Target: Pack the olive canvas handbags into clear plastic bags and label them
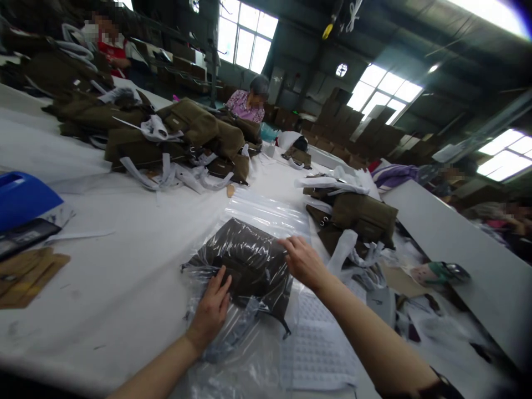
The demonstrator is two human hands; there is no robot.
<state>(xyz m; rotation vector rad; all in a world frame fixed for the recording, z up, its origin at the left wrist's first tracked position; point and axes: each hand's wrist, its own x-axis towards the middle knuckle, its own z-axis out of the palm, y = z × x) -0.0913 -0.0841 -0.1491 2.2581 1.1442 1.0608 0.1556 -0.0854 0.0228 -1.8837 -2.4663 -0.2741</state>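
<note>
A dark olive bag (249,252) lies inside a clear plastic sleeve on the white table, its wrapped straps at the lower side. My left hand (214,307) rests on the lower left of the bag with its fingers spread. At the bag's upper right edge is my right hand (302,259), its fingers bent against the plastic; whether they pinch it is too small to tell. The sleeve's loose plastic (233,371) reaches toward me, and more clear plastic (270,213) lies just beyond the bag.
Olive bags (191,127) are heaped at the back left, with another pile (363,213) at right. A blue object (25,199) and brown cardboard pieces (31,274) lie at left. Printed sheets (320,343) lie under my right forearm. Other people sit farther back.
</note>
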